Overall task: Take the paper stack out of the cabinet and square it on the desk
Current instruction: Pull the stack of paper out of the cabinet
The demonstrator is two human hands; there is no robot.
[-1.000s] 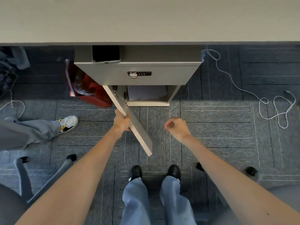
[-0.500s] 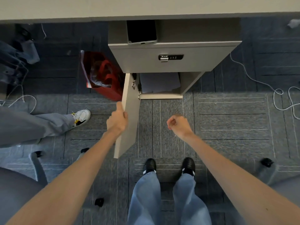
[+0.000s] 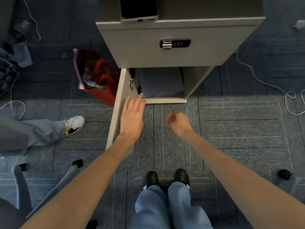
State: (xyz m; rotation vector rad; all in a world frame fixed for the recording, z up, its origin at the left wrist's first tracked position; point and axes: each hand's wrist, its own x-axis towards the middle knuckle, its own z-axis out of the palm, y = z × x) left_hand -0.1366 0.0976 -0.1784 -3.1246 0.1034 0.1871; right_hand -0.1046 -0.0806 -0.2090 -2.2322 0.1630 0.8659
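A beige cabinet stands under the desk, its lower door swung fully open to the left. Inside the lower compartment lies a slightly uneven stack of white paper. My left hand is open, fingers stretched out, its tips at the compartment's front left corner just short of the paper. My right hand hovers in front of the cabinet with its fingers curled loosely and nothing in it.
A dark phone lies on the cabinet top. A red bag sits left of the cabinet. Another person's leg and white shoe lie at left, chair legs below it. White cables trail over the carpet at right.
My left hand has let go of the door edge and opened, reaching toward the compartment. The door has swung further open. The view has moved closer to the cabinet.
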